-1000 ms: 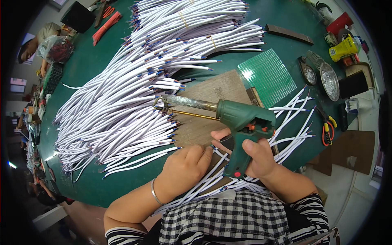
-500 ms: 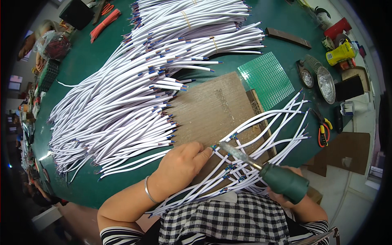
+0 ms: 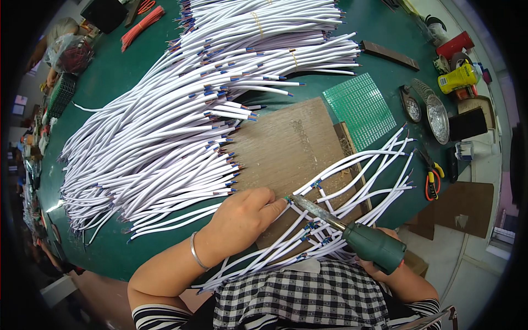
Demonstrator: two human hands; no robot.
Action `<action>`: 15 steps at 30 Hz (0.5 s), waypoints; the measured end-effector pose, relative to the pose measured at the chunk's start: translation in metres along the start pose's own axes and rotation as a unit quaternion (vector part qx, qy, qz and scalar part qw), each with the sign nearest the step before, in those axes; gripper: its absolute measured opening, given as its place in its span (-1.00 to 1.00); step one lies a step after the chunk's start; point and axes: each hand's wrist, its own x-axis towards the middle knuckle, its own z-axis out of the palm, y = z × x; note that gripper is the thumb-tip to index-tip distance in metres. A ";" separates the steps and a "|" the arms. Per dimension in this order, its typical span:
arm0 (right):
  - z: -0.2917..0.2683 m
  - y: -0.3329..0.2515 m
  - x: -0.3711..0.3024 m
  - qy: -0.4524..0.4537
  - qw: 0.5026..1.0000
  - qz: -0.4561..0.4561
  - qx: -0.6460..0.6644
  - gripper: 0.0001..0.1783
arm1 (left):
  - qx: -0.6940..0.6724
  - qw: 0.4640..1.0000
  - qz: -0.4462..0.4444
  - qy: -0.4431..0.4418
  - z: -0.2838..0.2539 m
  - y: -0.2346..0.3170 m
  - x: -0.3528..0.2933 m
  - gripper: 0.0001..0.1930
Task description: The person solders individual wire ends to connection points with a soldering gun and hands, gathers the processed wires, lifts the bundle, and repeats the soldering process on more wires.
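Note:
My left hand (image 3: 247, 217) is closed over the wooden board (image 3: 280, 137). Its thumb and fingers pinch a white cable's end at a tiny green piece (image 3: 287, 199), too small to make out. My right hand (image 3: 369, 267), partly hidden by the tool, grips a soldering iron (image 3: 374, 246) with a dark green handle. The iron's grey tip slants left and meets the green piece at my left fingertips. White cables (image 3: 360, 192) joined by small blue-green pieces lie crossed beneath the iron, running from my lap across the board to its right.
A big heap of white cables (image 3: 148, 143) with bared coloured ends covers the table's left and far side. To the right lie a green perforated sheet (image 3: 360, 107), pliers (image 3: 433, 179), metal dishes (image 3: 438, 118) and a yellow bottle (image 3: 458, 78). A dark bar (image 3: 389, 55) lies beyond.
The soldering iron and my right hand have shifted slightly left and down, the tip staying by my left fingertips. My left hand keeps its pinch. The whole view has moved a little.

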 end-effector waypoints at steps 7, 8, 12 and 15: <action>-0.006 0.002 0.002 -0.012 0.997 -0.047 -0.068 -0.83 | -0.027 1.000 0.005 0.004 0.000 -0.005 0.002 -0.77; -0.004 0.002 0.001 -0.011 0.996 -0.045 -0.070 -0.83 | -0.028 1.000 0.007 0.004 0.000 -0.005 0.003 -0.77; 0.003 0.006 -0.007 0.037 0.989 0.071 0.125 -0.71 | -0.038 0.998 0.008 0.055 0.006 -0.003 0.000 -0.75; -0.002 0.004 -0.010 0.017 0.983 0.107 0.146 -0.76 | -0.030 0.996 0.019 0.087 0.001 0.006 -0.001 -0.74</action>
